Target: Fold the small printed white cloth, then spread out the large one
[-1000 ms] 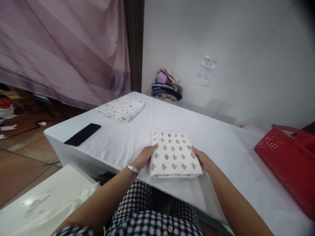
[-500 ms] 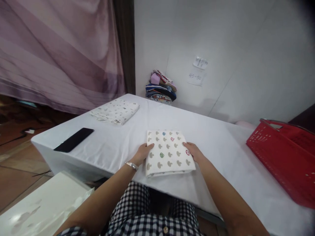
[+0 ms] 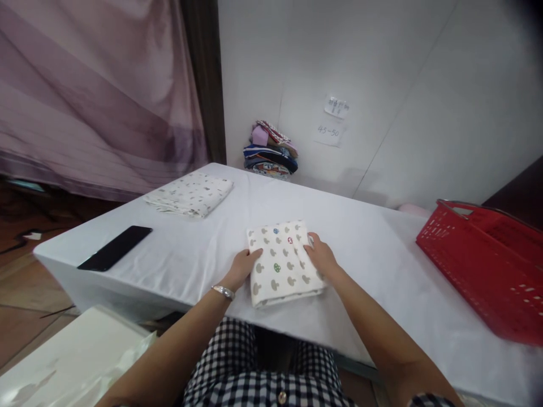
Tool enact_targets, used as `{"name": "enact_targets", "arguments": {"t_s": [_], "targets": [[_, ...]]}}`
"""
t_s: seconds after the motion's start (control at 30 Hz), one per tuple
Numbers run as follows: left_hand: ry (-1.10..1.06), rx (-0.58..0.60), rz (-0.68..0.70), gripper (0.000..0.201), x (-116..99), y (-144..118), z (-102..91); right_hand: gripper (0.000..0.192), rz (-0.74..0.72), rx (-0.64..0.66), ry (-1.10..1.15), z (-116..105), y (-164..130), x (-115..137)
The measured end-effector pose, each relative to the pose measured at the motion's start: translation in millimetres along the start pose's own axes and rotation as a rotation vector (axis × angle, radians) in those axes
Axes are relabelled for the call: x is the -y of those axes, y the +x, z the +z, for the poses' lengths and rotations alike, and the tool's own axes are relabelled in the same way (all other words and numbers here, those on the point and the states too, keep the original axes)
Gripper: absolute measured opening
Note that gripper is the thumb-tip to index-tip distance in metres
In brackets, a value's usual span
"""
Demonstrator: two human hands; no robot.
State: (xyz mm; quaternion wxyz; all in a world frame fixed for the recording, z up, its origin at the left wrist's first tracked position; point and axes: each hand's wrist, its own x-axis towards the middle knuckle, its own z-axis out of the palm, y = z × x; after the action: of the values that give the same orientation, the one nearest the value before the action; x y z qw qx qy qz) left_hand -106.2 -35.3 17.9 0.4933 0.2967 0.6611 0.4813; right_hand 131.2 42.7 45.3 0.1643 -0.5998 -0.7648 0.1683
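Note:
A folded white cloth [image 3: 283, 265] with a mushroom print, mostly grey-beige with a few coloured ones, lies near the front edge of the table. My left hand [image 3: 241, 268] holds its left edge, thumb on top and fingers hidden beneath. At the opposite side my right hand [image 3: 321, 254] grips the right edge, which bends up a little under the fingers. Farther back on the left rests another folded white cloth [image 3: 190, 195] with small dark prints.
A black phone-like slab [image 3: 116, 247] lies at the left of the white-covered table [image 3: 360, 265]. On the right stands a red plastic basket [image 3: 479, 265]. Folded fabrics [image 3: 271, 150] are piled by the wall beyond the table. A white surface [image 3: 80, 356] sits low at left.
My right hand has moved a little inward on the cloth's right edge, which now curls and creases. The left hand keeps its hold. The whole view has shifted slightly.

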Motion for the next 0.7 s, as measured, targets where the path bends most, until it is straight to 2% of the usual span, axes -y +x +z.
{"name": "enact_targets", "arguments": {"t_s": [0.1,0.23,0.37,0.53,0.7], "targets": [[0.094,-0.050,0.094,0.036,2.4,-2.9,5.7,0.042,-0.127,-0.002,-0.216,-4.5,-6.5,15.5],[0.205,-0.076,0.211,0.035,0.5,-9.9,10.4,0.042,-0.209,-0.006,-0.382,-7.8,-10.6,29.3],[0.294,-0.085,0.314,0.032,-3.8,-18.4,14.6,0.043,-0.253,-0.027,-0.421,-11.4,-11.6,35.6],[0.351,-0.118,0.381,0.026,-12.0,-27.3,30.1,0.043,-0.293,-0.028,-0.441,-13.2,-18.6,51.7],[0.365,-0.103,0.425,0.026,-16.6,-29.7,43.8,0.040,-0.362,-0.018,-0.528,-7.7,-33.4,70.4]]}}
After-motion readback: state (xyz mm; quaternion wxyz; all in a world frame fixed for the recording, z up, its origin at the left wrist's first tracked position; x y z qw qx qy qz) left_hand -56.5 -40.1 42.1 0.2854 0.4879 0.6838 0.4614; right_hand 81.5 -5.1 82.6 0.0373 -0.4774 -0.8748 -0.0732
